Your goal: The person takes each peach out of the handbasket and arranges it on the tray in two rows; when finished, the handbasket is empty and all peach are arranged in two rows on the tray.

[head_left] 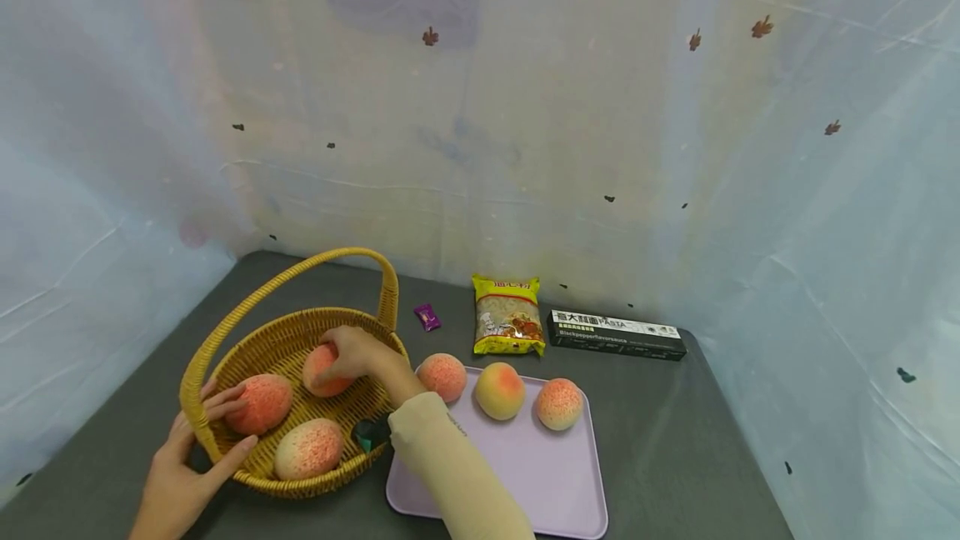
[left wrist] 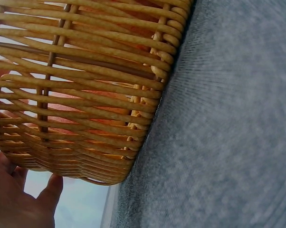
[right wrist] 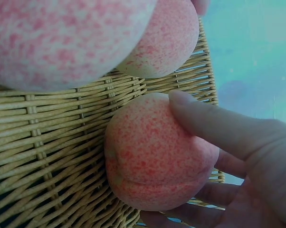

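In the head view my right hand [head_left: 358, 354] reaches into a round wicker basket [head_left: 292, 486] and grips a red-speckled peach [head_left: 321, 367] near its far side. The right wrist view shows the thumb on top of that peach [right wrist: 152, 156] and the other fingers curled beneath. My left hand [head_left: 183, 461] holds the basket's left rim, fingers over it and thumb at the near edge. Those fingertips lie against a redder peach [head_left: 262, 405] inside. A paler speckled peach [head_left: 307, 450] sits at the near side. In the left wrist view the woven wall [left wrist: 86, 109] partly hides the left fingers.
A lilac tray [head_left: 540, 482] right of the basket bears three peaches: one speckled [head_left: 442, 377], one yellow [head_left: 499, 394], one pale red [head_left: 558, 405]. Behind are a purple packet [head_left: 427, 317], a yellow food bag [head_left: 508, 315] and a black pasta box [head_left: 617, 336]. The basket's handle [head_left: 273, 282] arches high.
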A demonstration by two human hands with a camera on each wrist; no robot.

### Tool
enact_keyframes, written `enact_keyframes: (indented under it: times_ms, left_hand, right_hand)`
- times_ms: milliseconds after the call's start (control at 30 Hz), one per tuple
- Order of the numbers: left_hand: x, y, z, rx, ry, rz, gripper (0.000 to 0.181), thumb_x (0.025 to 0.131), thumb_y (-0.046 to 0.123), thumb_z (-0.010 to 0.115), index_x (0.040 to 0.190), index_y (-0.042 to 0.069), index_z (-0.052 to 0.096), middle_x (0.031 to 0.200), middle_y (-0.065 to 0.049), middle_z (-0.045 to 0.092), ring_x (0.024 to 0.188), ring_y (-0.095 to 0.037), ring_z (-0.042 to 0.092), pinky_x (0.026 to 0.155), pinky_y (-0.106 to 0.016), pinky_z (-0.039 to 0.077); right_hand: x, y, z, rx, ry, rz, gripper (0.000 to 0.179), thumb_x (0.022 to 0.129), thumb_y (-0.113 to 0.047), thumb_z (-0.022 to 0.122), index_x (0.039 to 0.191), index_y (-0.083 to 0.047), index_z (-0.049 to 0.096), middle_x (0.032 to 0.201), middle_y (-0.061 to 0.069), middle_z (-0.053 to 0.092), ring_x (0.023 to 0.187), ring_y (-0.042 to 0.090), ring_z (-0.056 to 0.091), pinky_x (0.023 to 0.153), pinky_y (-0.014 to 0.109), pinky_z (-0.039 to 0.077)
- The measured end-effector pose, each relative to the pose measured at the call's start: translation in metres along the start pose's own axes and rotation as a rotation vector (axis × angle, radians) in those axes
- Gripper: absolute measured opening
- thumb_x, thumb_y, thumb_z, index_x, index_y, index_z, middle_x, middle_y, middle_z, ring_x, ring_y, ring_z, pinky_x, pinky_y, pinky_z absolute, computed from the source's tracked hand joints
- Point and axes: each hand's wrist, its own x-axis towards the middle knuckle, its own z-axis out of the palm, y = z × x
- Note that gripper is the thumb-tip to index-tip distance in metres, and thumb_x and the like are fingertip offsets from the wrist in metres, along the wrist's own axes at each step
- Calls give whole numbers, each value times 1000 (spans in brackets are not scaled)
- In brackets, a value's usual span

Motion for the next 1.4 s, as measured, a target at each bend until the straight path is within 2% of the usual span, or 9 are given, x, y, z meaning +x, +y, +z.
enact_keyframes:
  times_ms: [467,667,900,1067,1400]
  left_hand:
    - [0,2,1,-10,-7,14,53,82,-7,77,131,3,62,144,-3,53,147,-6,19,107,-6,18]
    - [0,4,1,-14,-9,8,53,82,-7,77,132,3,62,143,-3,53,147,-7,20,105,-5,21]
    - [-1,2,1,-10,-7,1,53,83,-7,77,132,3,61,145,-1,52,147,-7,20,109,-10,16]
    - [-2,-1,1,-1,-11,-13,52,84,-5,77,133,4,61,147,1,50,148,-6,19,110,-11,14]
    - [-2,-2,1,-5,-12,-20,53,84,-5,77,134,3,60,146,0,51,147,-4,19,109,-11,17]
  right_hand:
    - [-1,3,-1,-16,-11,-48,67,81,-27,85,139,-9,58,128,-3,63,111,6,59,85,12,48]
    - [-5,0,-6,-23,-26,-102,69,82,-28,84,141,-6,57,130,-1,63,112,6,59,83,10,46]
    - [-8,-2,-15,10,15,-209,66,81,-25,85,138,-3,59,126,1,65,104,4,60,81,7,44]
    - [-13,-3,-20,33,35,-237,65,82,-25,85,137,-4,59,126,0,65,102,2,59,80,7,45]
    - [-27,-5,-29,71,81,-250,64,81,-26,85,138,-11,60,131,-3,61,108,2,56,80,8,45]
